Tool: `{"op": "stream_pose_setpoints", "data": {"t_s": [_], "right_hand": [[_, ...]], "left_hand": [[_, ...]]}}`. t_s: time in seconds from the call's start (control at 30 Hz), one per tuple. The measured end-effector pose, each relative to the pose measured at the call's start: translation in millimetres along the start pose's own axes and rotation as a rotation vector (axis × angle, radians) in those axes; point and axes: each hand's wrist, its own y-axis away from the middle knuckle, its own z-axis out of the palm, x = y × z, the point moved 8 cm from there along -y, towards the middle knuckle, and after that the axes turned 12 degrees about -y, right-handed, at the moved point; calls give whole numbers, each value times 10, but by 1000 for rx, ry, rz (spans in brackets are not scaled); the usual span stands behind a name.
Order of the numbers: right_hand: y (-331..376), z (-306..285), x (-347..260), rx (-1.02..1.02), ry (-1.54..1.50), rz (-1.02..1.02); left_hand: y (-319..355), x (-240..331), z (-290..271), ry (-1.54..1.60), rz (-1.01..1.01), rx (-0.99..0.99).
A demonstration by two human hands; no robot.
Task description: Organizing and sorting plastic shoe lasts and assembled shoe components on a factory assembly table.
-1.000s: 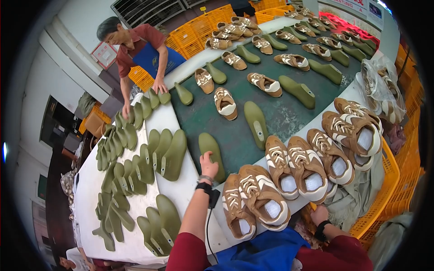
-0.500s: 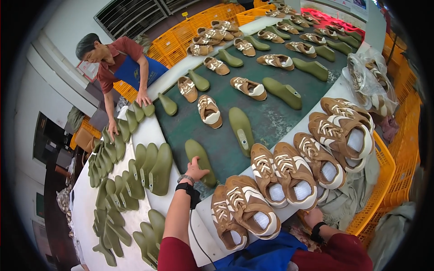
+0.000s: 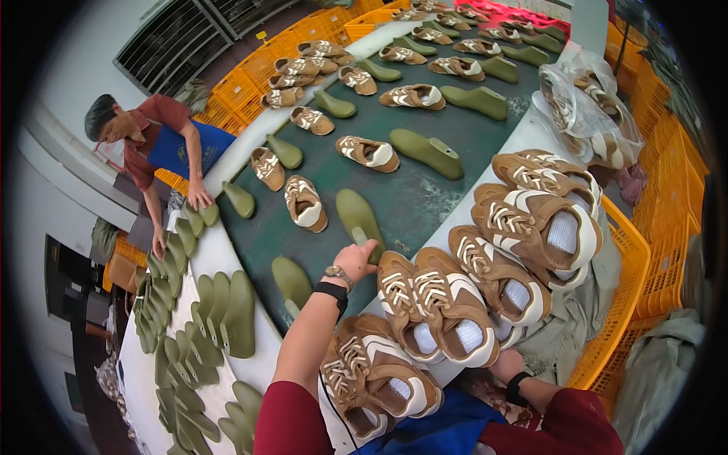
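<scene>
My left hand (image 3: 356, 262) grips the near end of a green shoe last (image 3: 355, 212) lying on the dark green belt, its fingers closed round that end. Partly behind my left wrist, a second green shoe last (image 3: 290, 277) lies on the belt. My right hand (image 3: 508, 367) is low beside the brown and white sneakers (image 3: 460, 303) lined along the near white ledge; its fingers are mostly hidden. A single brown sneaker (image 3: 305, 203) sits farther up the belt, left of the held last.
Many green lasts (image 3: 241, 315) stand in rows on the white table at left, where a co-worker's hands (image 3: 199, 194) touch some. Sneakers and lasts fill the belt's far part. An orange crate (image 3: 623, 292) with grey cloth and a plastic bag of shoes (image 3: 580, 106) are at right.
My left hand has left the nearer-left shoe last, which stays on the belt, and moved right onto the other one. The whole view has shifted; my right hand stays by the sneakers.
</scene>
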Motion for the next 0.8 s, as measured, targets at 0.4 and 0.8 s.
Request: {"op": "stream_pose_setpoints", "data": {"t_s": [0.4, 0.8], "right_hand": [[0, -52, -67, 86, 3, -63], [30, -159, -155, 108, 10, -28]], "left_hand": [[-84, 97, -162, 367, -43, 66], [790, 706, -207, 316, 80, -352]]}}
